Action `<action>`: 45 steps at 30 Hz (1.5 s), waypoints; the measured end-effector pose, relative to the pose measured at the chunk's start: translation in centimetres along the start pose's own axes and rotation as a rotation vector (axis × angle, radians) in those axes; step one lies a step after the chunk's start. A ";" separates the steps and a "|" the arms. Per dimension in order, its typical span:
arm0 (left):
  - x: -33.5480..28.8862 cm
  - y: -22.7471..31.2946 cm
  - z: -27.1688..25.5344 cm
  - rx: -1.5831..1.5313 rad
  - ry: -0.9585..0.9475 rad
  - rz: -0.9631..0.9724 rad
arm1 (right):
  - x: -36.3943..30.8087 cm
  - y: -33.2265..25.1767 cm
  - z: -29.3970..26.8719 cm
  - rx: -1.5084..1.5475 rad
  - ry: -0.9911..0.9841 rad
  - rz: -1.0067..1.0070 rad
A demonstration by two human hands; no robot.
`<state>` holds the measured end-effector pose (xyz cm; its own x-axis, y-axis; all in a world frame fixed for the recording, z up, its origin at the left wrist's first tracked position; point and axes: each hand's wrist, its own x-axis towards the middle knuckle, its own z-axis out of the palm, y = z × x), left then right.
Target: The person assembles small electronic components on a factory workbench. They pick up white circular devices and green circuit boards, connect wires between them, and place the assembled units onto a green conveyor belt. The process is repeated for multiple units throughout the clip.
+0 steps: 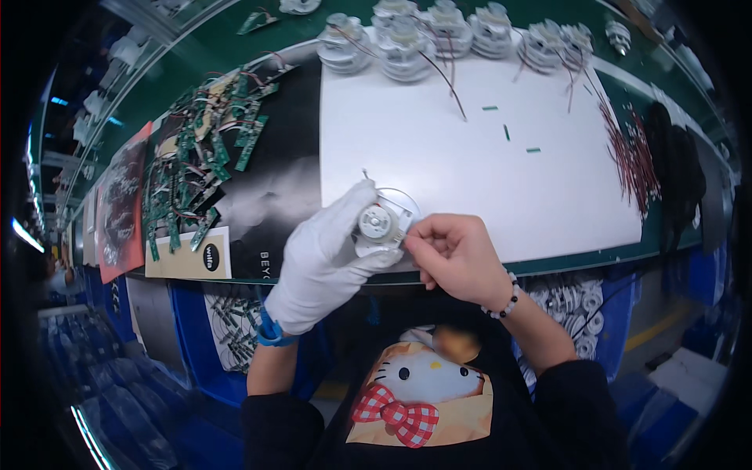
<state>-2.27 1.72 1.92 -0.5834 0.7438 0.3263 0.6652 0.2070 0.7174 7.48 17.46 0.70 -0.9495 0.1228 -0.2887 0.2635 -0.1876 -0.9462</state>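
Observation:
In my left hand (317, 254), which wears a white glove, is a white round motor assembly (376, 222) with a pale disc at its centre. The gloved fingers wrap its left side and lower edge. A thin wire loop stands out at its upper right. My right hand (454, 251) is bare, with thumb and index finger pinched against the right edge of the assembly. Whatever lies between those fingertips is too small or hidden to make out. Both hands are over the near edge of a white sheet (470, 196).
White motor assemblies (403, 51) with wires line the far edge. Three small green strips (507, 132) lie on the sheet. Green circuit boards (207, 141) are heaped at left, red wires (627, 153) at right. Blue bins (619, 313) of parts stand below the table.

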 end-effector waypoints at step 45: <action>2.8 -2.6 -6.6 0.562 0.334 -0.046 | -3.6 1.6 -3.5 0.020 0.036 0.006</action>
<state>-8.68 -0.94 5.00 -0.6698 0.5077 0.5418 0.7258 0.6017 0.3334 11.94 20.08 -0.30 -0.9410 0.1568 -0.2999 0.2654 -0.2077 -0.9415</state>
